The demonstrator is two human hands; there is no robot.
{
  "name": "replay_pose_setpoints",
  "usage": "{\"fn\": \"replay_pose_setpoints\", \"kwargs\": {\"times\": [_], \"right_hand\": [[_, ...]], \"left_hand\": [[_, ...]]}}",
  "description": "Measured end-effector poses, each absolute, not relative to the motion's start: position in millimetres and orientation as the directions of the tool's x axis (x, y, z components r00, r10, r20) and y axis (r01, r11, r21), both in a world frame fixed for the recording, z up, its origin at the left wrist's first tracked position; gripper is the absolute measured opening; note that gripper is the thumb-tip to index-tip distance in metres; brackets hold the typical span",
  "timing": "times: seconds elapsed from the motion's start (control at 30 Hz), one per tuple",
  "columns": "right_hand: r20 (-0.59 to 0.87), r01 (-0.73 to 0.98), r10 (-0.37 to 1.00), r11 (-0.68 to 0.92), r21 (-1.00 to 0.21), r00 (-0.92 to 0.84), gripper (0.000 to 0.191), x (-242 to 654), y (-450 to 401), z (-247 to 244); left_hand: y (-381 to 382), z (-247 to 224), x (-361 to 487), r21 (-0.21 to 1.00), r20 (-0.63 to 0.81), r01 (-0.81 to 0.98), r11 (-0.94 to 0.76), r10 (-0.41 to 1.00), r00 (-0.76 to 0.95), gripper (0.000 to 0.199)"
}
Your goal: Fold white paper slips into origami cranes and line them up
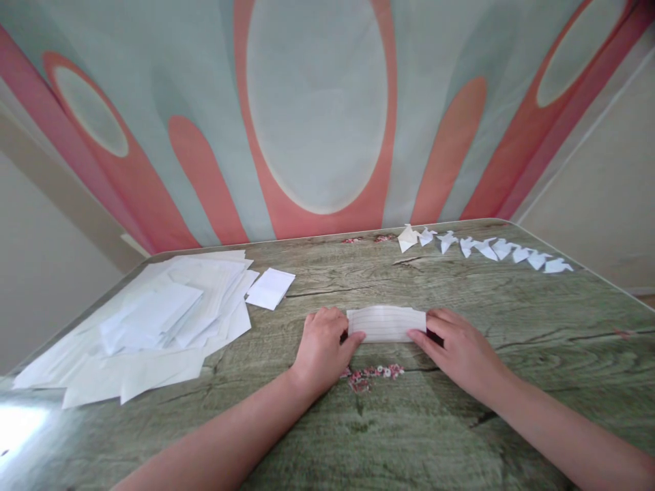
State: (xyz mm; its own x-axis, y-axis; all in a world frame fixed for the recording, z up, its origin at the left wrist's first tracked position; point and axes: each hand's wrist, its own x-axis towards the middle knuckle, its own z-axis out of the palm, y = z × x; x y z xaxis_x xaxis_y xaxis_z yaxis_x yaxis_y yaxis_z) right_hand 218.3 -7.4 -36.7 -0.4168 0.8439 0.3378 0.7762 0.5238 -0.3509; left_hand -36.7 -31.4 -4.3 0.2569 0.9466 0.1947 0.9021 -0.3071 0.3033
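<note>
Paper, a lined strip, lies between the left grip and the right grip, its long side running from one to the other. Each grip is closed on a short end, thumb over the near corner, and the middle stretch is uncovered. Just nearer the person than both grips, a floral pattern shows on the tabletop. Left of the left grip, well apart, is a pile of sheets; a small white stack sits nearer, beyond it. Farther out past the right grip stands a row of folded figures.
</note>
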Motion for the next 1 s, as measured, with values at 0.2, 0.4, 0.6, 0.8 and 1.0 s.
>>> {"fn": "replay_pose_setpoints", "kwargs": {"times": [0.2,0.4,0.6,0.8,1.0], "right_hand": [[0.32,0.827,0.873,0.465,-0.317,-0.368,0.031,217,-6,-35],[0.379,0.834,0.857,0.468,-0.291,-0.349,0.019,215,-8,-31],[0.333,0.601,0.626,0.777,-0.188,-0.705,0.05,201,-34,-35],[0.219,0.606,0.652,0.757,-0.244,-0.726,0.078,205,-52,-42],[0.19,0.664,0.695,0.719,-0.206,-0.693,0.084,223,-49,-49]], "left_hand": [[-29,-5,-35,0.237,0.169,0.936,-0.262,0.959,0.226,0.03],[-35,5,-31,0.211,0.233,0.866,-0.453,0.884,0.405,0.042],[-44,1,-27,0.139,0.043,0.697,-0.704,0.707,0.706,0.048],[-64,1,-32,0.187,-0.041,0.753,-0.631,0.761,0.648,0.073],[-68,22,-47,0.203,-0.244,0.821,-0.534,0.784,0.571,0.087]]}}
